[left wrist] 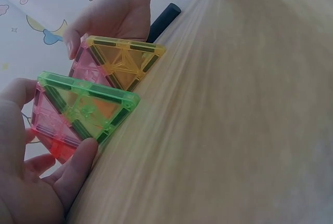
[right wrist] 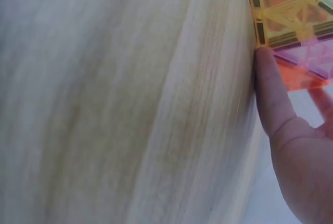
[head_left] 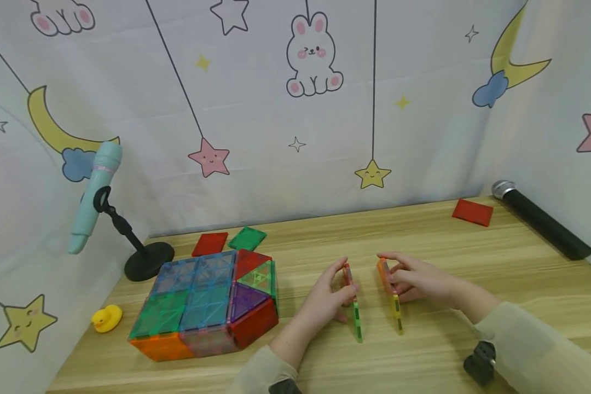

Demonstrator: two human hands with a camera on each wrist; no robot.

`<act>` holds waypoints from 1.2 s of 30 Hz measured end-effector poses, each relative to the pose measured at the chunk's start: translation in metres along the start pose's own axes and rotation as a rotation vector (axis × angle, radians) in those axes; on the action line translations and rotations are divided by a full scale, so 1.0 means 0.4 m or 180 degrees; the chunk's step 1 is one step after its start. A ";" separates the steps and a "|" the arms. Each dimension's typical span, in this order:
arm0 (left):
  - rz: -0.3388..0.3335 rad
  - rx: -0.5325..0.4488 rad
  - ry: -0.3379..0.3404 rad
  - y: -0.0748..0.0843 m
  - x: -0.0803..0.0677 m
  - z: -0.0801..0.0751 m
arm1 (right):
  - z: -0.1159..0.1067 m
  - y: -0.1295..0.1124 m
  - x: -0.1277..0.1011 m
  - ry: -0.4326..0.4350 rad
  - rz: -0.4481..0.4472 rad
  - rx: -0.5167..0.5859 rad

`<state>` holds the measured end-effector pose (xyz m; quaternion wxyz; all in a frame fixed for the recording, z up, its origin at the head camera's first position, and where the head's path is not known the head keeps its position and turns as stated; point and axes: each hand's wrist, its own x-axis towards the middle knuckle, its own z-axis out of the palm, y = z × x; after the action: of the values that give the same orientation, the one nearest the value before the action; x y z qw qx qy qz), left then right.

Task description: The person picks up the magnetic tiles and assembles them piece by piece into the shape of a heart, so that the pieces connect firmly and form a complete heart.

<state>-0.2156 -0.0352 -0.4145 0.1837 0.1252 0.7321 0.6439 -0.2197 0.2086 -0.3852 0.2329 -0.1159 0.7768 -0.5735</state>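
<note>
My left hand (head_left: 322, 298) pinches a flat panel of joined translucent magnetic tiles (left wrist: 91, 107), with a green triangle beside pink and red ones. Thumb and fingers grip its far end, and it stands on edge on the wooden table. To the right, my right hand (head_left: 426, 279) grips a similar panel of magnetic tiles (head_left: 395, 306), yellow, pink and orange, also upright. In the right wrist view its yellow triangle (right wrist: 291, 13) shows above the thumb. The two panels face each other with a narrow gap between them.
Left of the hands stands a low box of magnetic tiles (head_left: 212, 309). Behind it lie a red tile (head_left: 210, 244) and a green tile (head_left: 247, 238). A toy microphone on a stand (head_left: 96, 191), yellow duck (head_left: 106, 318), black microphone (head_left: 544, 221) and red tile (head_left: 473, 212) are around.
</note>
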 end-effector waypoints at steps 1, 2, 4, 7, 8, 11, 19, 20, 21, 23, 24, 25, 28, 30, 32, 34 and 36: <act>0.0006 -0.0006 -0.0006 0.000 0.000 0.000 | 0.000 0.000 0.000 -0.0015 -0.0007 -0.0002; 0.0016 -0.0013 -0.0014 0.000 0.000 -0.001 | -0.001 0.000 0.001 -0.0022 -0.0002 0.0004; 0.0028 -0.0026 -0.0024 0.000 0.000 -0.001 | -0.001 0.000 0.001 -0.0048 -0.0014 0.0001; 0.0038 -0.0037 -0.0035 -0.001 0.000 -0.003 | -0.001 0.000 0.003 -0.0096 -0.0039 0.0021; 0.0038 -0.0036 -0.0036 -0.001 0.000 -0.003 | -0.001 0.000 0.003 -0.0099 -0.0046 0.0021; 0.0044 -0.0017 -0.0048 -0.003 0.000 -0.004 | 0.000 -0.001 0.004 -0.0101 -0.0055 0.0011; 0.0057 0.0019 -0.0052 -0.007 0.001 -0.007 | 0.002 0.002 0.007 -0.0083 -0.0053 -0.0035; 0.0058 0.0022 -0.0054 -0.007 0.001 -0.008 | 0.002 0.003 0.008 -0.0082 -0.0059 -0.0037; 0.0061 0.0024 -0.0054 -0.007 0.000 -0.008 | 0.002 0.003 0.008 -0.0085 -0.0065 -0.0032; 0.0070 0.0036 -0.0052 -0.006 -0.001 -0.009 | 0.003 0.002 0.008 -0.0086 -0.0058 -0.0012; 0.0085 0.0040 -0.0044 -0.005 -0.002 -0.010 | 0.002 0.002 0.008 -0.0071 -0.0061 0.0004; 0.0094 0.0046 -0.0045 -0.005 -0.003 -0.009 | -0.003 0.000 0.008 -0.0043 -0.0046 -0.0001; 0.0124 0.0051 -0.0050 -0.003 -0.004 -0.007 | -0.040 -0.009 0.008 0.0224 0.0014 -0.0115; 0.0134 0.0048 -0.0049 -0.003 -0.005 -0.006 | -0.092 -0.011 0.010 0.0494 0.0017 -0.0377; 0.0145 0.0051 -0.0052 -0.003 -0.006 -0.005 | -0.160 -0.003 0.007 0.0811 0.0029 -0.0885; 0.0154 0.0051 -0.0049 -0.003 -0.006 -0.004 | -0.234 0.019 -0.003 0.1066 0.0045 -0.1507; 0.0158 0.0048 -0.0051 -0.003 -0.007 -0.004 | -0.299 0.053 -0.019 0.1251 0.0097 -0.2046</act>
<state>-0.2135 -0.0379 -0.4152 0.1725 0.1499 0.7321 0.6418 -0.2705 0.3188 -0.3755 0.0398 -0.0592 0.9487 -0.3081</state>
